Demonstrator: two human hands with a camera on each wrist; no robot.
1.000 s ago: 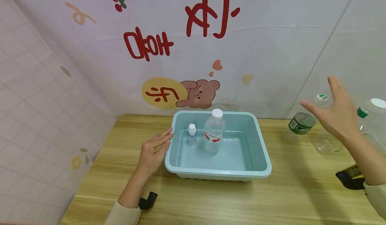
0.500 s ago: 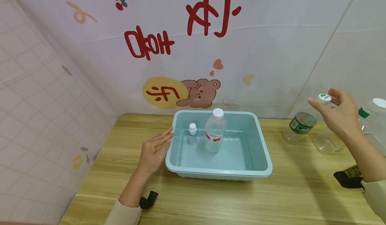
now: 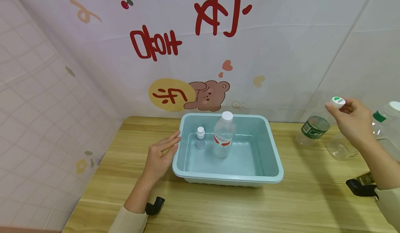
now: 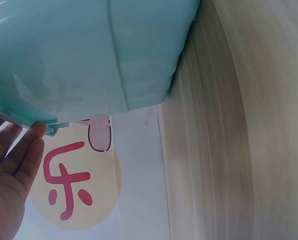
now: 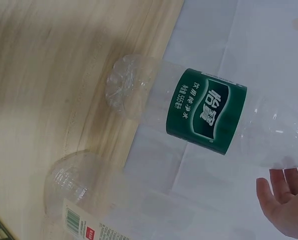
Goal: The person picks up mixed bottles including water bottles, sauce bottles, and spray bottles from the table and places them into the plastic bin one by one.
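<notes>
Cap (image 3: 337, 102) between thumb and fingers, a person's right hand (image 3: 356, 123) holds a clear, green-labelled bottle (image 3: 315, 127) by its top near the printed backdrop (image 3: 281, 63) behind a wooden table (image 3: 218, 212). The pinch is narrow, drawn in to about the cap's breadth; label, body and base all lie below it. The base appears to be at the tabletop, though whether it bears any weight cannot be told. Another clear bottle (image 5: 64, 190) is just beside it, which probably makes the top the easiest part to reach. At the other side, the left hand (image 3: 158, 160) holds no bottle, its extended fingers touching the left rim of a light-blue tub (image 3: 231, 178), likely to steady thin plastic that could slide. Inside the tub, a red-labelled bottle (image 3: 222, 140) and a small white-capped bottle (image 3: 200, 141) stand upright and apart, the taller nearer the middle. The green-labelled bottle is outside, well apart from the tub's right rim.
</notes>
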